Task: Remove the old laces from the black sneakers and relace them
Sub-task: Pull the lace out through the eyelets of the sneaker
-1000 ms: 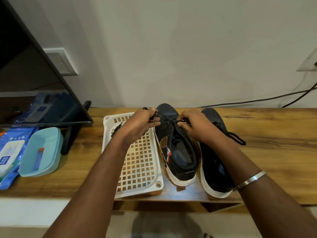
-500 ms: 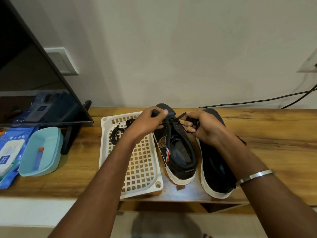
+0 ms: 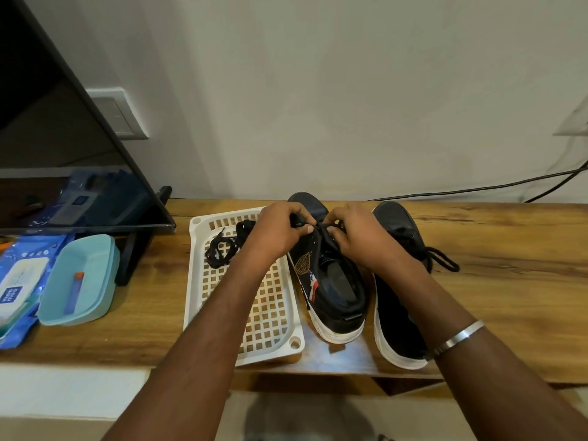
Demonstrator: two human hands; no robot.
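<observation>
Two black sneakers with white soles stand side by side on the wooden table, toes toward the wall. Over the lacing of the left sneaker (image 3: 331, 291), my left hand (image 3: 280, 232) and my right hand (image 3: 356, 237) meet, each pinching a strand of its black lace (image 3: 319, 229). The right sneaker (image 3: 397, 313) stays laced, its bow (image 3: 442, 261) trailing onto the table. A loose black lace (image 3: 222, 246) lies bunched in the far end of the white slotted tray (image 3: 267, 313), just left of my left wrist.
A tilted black screen (image 3: 63, 154) on a stand fills the left. In front of it lie a teal dish (image 3: 79, 281) holding a small tube and a blue wipes pack (image 3: 16, 281). Black cables (image 3: 477, 187) run along the wall at the right. The table edge (image 3: 318, 377) is near me.
Both hands have closed in over the left sneaker's lacing until they almost touch. The loose lace, earlier dragged under my left hand, now lies in the tray.
</observation>
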